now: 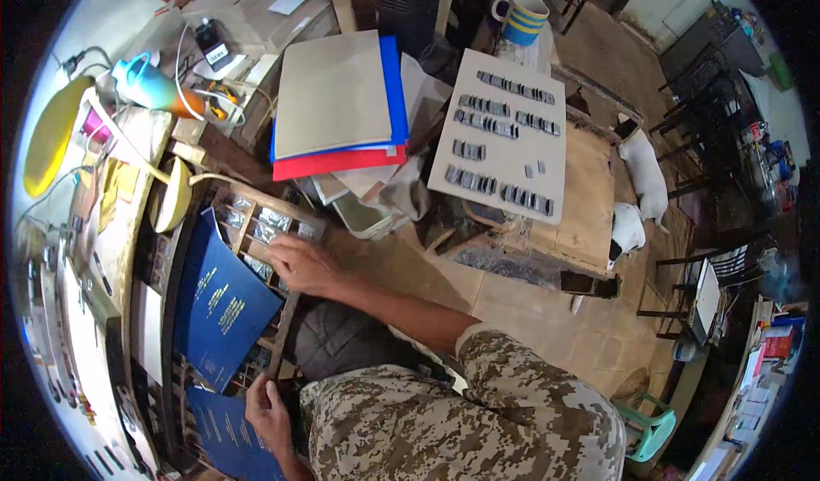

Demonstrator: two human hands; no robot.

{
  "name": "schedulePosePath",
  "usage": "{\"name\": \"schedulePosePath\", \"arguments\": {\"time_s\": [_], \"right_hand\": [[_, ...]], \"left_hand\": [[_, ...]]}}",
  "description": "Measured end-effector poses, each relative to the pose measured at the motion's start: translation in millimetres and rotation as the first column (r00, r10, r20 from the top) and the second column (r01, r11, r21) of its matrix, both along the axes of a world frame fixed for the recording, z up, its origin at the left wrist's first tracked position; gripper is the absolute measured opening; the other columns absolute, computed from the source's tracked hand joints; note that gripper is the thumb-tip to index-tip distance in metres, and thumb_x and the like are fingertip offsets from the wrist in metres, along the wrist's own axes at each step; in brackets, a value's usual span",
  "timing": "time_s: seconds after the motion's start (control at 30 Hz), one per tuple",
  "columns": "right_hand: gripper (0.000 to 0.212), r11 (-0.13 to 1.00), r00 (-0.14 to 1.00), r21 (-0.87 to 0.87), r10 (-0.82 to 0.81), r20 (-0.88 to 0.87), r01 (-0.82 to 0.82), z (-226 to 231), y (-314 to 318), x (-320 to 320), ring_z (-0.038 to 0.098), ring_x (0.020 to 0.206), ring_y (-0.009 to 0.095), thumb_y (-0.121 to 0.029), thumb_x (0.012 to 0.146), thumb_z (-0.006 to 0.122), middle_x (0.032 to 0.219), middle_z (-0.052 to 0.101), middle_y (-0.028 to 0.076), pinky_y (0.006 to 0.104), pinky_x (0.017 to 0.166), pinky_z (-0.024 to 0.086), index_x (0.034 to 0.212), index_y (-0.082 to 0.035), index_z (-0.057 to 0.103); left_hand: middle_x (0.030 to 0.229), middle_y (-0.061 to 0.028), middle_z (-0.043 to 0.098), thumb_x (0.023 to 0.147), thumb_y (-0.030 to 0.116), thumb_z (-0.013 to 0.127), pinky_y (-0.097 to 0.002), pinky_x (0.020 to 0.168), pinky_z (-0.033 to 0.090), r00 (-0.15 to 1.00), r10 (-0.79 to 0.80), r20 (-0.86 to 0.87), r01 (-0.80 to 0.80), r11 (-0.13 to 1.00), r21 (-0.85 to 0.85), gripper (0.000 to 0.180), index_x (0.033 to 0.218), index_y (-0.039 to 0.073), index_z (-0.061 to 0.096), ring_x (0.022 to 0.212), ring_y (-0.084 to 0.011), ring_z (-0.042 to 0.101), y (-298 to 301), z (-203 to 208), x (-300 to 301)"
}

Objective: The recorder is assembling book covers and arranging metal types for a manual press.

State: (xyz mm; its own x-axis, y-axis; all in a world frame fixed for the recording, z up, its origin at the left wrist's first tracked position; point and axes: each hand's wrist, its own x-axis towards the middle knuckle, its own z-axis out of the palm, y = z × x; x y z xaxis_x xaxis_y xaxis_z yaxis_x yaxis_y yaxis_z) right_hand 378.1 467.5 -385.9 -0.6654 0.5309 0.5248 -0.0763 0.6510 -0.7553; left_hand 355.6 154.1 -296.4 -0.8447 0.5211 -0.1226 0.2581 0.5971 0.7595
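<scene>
My right hand (301, 264) reaches over a wooden compartment case (243, 235), its fingers curled together at the small cells; whatever they pinch is hidden. Lower down, my left hand (270, 414) is closed beside the case's near edge, thumb uppermost, and what it holds cannot be made out. Between the hands, a dark blue cover with gold lettering (224, 302) lies across the case. A second blue cover (226, 434) lies below it, next to my left hand. Shiny small pieces (272, 219) fill some cells near my right hand.
A pale board (500, 143) carries rows of small grey metal pieces. Left of it, a beige folder (333, 96) tops blue and red ones. A lamp (173, 195) stands over the case, near a blue-orange bottle (154, 86). A white animal (642, 178) lies on the floor, right; a green stool (651, 430) stands nearer.
</scene>
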Motion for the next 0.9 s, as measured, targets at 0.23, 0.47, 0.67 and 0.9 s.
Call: {"name": "schedulePosePath", "arguments": {"time_s": [0.23, 0.47, 0.67, 0.9], "right_hand": [[0.014, 0.846, 0.875, -0.324, 0.474, 0.097, -0.423, 66, -19, 110, 0.063, 0.092, 0.031, -0.01, 0.098, 0.059, 0.107, 0.067, 0.011, 0.0399, 0.084, 0.051, 0.109, -0.002, 0.066], [0.022, 0.653, 0.835, -0.544, 0.516, -0.19, -0.527, 165, 36, 236, 0.064, 0.093, 0.03, -0.015, 0.099, 0.067, 0.107, 0.07, 0.013, 0.042, 0.083, 0.051, 0.115, -0.001, 0.068], [0.037, 0.556, 0.81, -0.591, 0.442, -0.386, -0.585, 196, 100, 311, 0.066, 0.094, 0.031, -0.008, 0.088, 0.079, 0.116, 0.072, 0.018, 0.0414, 0.086, 0.052, 0.123, 0.003, 0.07], [0.024, 0.849, 0.962, -0.529, -0.139, -0.236, -0.007, 191, 122, 353, 0.066, 0.076, 0.022, -0.003, 0.08, 0.079, 0.093, 0.076, 0.014, 0.0343, 0.075, 0.053, 0.104, 0.001, 0.078]], "left_hand": [[0.099, -0.0148, 0.073, 0.093, -0.001, 0.065, -0.0371, 0.076, 0.055, 0.853, -0.42, -0.31, 0.393, 0.907, -0.149, 0.019, 0.11, -0.001, 0.073, 0.081, -0.0284, 0.068, 59, -4, -15], [0.101, -0.0104, 0.073, 0.081, -0.001, 0.071, -0.0387, 0.074, 0.053, 0.654, -0.69, -0.31, 0.696, 0.71, -0.109, 0.032, 0.112, 0.005, 0.074, 0.084, -0.0306, 0.068, 158, -10, -21], [0.103, -0.0078, 0.074, 0.077, -0.003, 0.07, -0.0406, 0.074, 0.051, 0.459, -0.815, -0.354, 0.813, 0.546, -0.201, 0.038, 0.113, 0.007, 0.074, 0.083, -0.032, 0.067, 227, -25, -21], [0.098, -0.002, 0.072, 0.084, 0.006, 0.07, -0.0384, 0.083, 0.047, 0.265, -0.795, -0.546, 0.841, 0.467, -0.271, 0.023, 0.106, 0.011, 0.074, 0.092, -0.0219, 0.067, 273, -43, -12]]}}
